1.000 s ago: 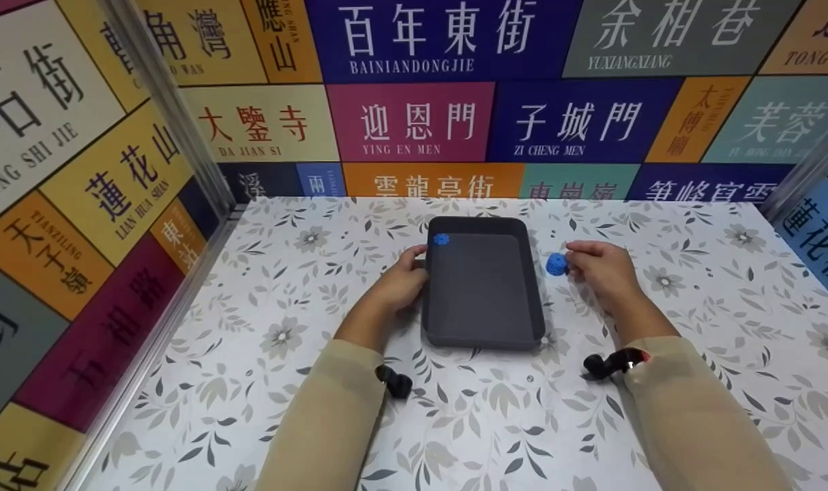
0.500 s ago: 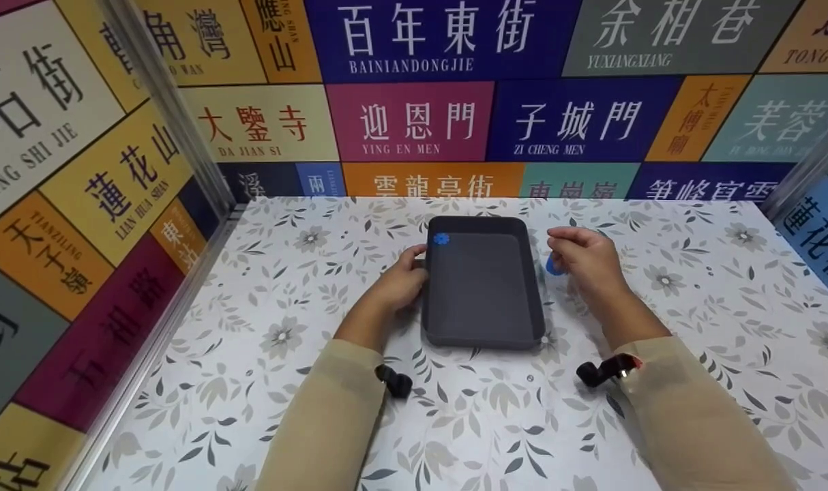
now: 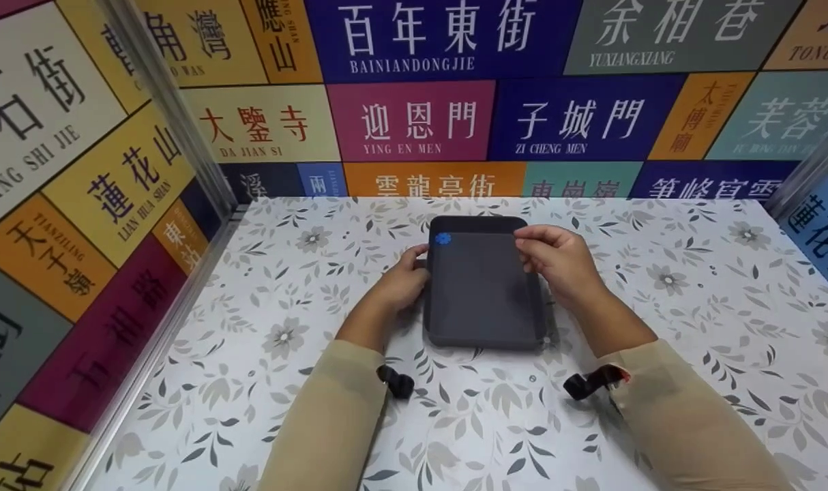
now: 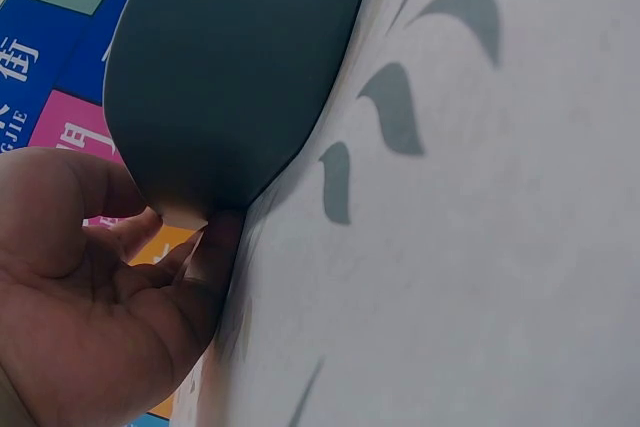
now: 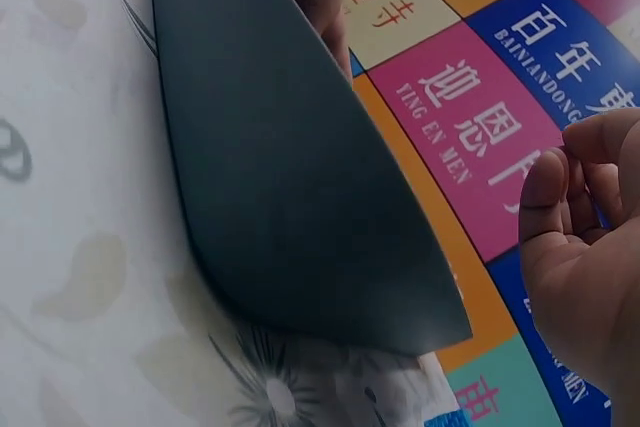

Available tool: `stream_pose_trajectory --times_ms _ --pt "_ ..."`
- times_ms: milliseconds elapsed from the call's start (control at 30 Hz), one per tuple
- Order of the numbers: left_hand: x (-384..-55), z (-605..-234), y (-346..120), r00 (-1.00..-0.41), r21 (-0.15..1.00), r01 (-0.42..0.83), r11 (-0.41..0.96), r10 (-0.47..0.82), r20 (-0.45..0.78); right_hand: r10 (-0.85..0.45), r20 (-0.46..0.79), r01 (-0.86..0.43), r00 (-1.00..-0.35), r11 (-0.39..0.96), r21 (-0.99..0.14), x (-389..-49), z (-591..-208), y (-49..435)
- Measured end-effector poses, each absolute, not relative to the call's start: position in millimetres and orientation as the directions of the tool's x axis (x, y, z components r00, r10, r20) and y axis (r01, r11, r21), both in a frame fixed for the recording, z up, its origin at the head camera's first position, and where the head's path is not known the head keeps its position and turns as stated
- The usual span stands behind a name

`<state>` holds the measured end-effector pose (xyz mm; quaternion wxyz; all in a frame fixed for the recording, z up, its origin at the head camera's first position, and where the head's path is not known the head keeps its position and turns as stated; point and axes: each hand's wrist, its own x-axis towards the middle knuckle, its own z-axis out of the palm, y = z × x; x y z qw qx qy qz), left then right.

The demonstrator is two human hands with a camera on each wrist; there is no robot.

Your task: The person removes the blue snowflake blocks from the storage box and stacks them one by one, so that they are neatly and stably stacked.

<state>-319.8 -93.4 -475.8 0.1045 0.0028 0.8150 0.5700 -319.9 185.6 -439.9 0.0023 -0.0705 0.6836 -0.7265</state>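
A dark grey, deep-sided rectangular tray (image 3: 483, 300) lies on the table. My left hand (image 3: 402, 283) grips the tray's left side, fingers and thumb at its wall in the left wrist view. A small blue flower-shaped piece (image 3: 443, 238) sits in the tray's far left corner. Over the tray's right wall is my right hand (image 3: 560, 259), thumb tip and index fingertip together; I cannot tell whether something small is between them. A blue lumpy thing (image 5: 446, 419) shows at the bottom edge of the right wrist view, beside the tray; my right hand hides it from the head camera.
The white table (image 3: 693, 327) carries a grey leaf and flower print. Panels of coloured street signs stand along its back (image 3: 414, 123) and left side (image 3: 107, 177). A black wrist camera (image 3: 397, 383) sits on the left cuff, another black camera (image 3: 588, 383) on the right.
My right hand has moved left from beside the blue lumpy thing to over the tray's right wall. The lumpy thing has gone from the head view. The left hand and tray keep their places.
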Motion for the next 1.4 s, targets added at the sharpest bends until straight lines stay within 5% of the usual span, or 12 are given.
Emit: stream_pose_trajectory --times_ms 300,667,1400 --pt "-319.8 -476.3 -93.9 -0.979 0.928 -0.104 0.359 0.127 -0.159 -0.114 0.108 -0.1 -0.988 -0.076 -0.992 -327.6 -429.2 156.2" --pt "-321.9 -477.5 -94.2 -0.978 0.928 -0.116 0.354 0.124 -0.17 -0.189 -0.038 0.071 -0.981 -0.171 -0.983 -370.2 -416.6 120.8" --pt "-322.9 -479.3 -95.4 -0.975 0.931 -0.136 0.339 0.123 -0.187 -0.173 -0.115 0.1 -0.978 0.091 -0.991 -418.4 -468.8 97.3"
